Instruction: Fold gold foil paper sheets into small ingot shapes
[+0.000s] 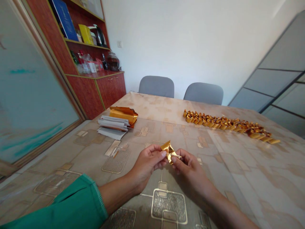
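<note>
Between both hands, above the table, is a piece of folded gold foil paper (169, 151), partly covered by fingers. My left hand (152, 158) pinches its left side with thumb and fingers. On its right edge my right hand (186, 162) is closed, the thumb pressing the foil. Toward the back left lie gold foil sheets (122, 114) beside a stack of folded papers with whitish sides (113, 124). A long row of folded gold foil pieces (226, 124) stretches across the back right of the table.
The table (157, 108) has a patterned cover. Behind it stand two grey chairs (156, 85) against a white wall. At the left are a red-brown cabinet (85, 92) holding a kettle, bottles and boxes, and a glass sliding door (35, 89).
</note>
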A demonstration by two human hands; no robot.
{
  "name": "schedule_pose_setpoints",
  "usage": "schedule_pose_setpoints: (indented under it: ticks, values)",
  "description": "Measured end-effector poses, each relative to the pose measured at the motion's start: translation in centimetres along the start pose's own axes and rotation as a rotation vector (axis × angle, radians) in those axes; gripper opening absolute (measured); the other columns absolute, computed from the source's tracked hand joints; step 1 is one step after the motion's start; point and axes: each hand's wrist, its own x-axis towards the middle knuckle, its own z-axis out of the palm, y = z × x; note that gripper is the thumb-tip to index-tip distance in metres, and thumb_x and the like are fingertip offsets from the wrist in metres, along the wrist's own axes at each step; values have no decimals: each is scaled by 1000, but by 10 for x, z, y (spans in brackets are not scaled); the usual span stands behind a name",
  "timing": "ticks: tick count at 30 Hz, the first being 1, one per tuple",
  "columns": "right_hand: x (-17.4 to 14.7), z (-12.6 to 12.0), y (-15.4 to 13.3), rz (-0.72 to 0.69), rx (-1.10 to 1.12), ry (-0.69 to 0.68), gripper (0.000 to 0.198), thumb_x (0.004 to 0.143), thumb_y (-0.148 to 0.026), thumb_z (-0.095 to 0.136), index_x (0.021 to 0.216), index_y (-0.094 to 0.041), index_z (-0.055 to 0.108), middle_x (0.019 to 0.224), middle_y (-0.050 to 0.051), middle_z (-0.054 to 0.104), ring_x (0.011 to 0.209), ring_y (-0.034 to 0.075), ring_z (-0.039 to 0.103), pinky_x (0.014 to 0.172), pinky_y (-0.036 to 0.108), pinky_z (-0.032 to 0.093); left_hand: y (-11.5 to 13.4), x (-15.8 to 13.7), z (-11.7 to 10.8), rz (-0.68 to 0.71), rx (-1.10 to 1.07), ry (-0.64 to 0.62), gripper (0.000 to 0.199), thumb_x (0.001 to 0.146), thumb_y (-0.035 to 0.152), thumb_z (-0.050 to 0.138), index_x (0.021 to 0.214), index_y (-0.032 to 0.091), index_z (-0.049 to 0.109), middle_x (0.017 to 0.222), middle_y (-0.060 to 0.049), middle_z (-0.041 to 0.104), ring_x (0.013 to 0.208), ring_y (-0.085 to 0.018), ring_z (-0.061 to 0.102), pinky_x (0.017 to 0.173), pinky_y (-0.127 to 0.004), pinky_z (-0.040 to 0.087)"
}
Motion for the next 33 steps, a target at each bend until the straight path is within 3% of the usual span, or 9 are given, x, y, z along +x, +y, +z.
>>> schedule_pose_setpoints:
  ticks: [6, 15, 21, 29, 33]
  values:
    - [2, -3, 6, 11, 96, -29, 37, 83, -50, 70, 70, -21, 51, 62, -2, 50, 57, 13, 41, 55, 27, 33, 0, -1, 0, -29, -81, -8, 35, 66, 35, 87, 83, 14, 65, 80, -2, 71, 73, -11, 65, 72, -24, 52]
    - [-6, 4, -8, 14, 93, -84, 32, 83, -48, 71, 76, -20, 58, 71, -1, 56, 64, 13, 45, 58, 26, 33, 0, -2, 0, 17, -8, 14, 35, 61, 27, 89, 78, 14, 61, 73, 1, 67, 63, -8, 58, 64, -21, 47]
    - [-6, 3, -7, -71, 6, -1, 32, 84, -45, 71, 69, -19, 58, 63, -3, 51, 58, 12, 40, 54, 25, 29, 1, -3, 0, 69, 41, -5, 29, 66, 25, 86, 75, 14, 60, 70, 2, 65, 63, -8, 56, 63, -20, 44]
    - [-2, -2, -11, -55, -30, 19, 38, 78, -51, 74, 67, -18, 58, 58, -4, 49, 54, 11, 38, 52, 25, 27, 0, 1, -3, 108, 50, 15, 29, 66, 27, 84, 78, 14, 61, 72, 2, 65, 65, -8, 55, 65, -21, 43]
    - [-6, -1, -14, -86, -67, 32, 39, 82, -51, 71, 65, -18, 55, 58, -4, 45, 55, 11, 34, 51, 25, 25, -2, 1, -2, 99, 46, 28, 31, 65, 28, 86, 80, 14, 62, 71, 2, 65, 65, -8, 56, 63, -20, 43]
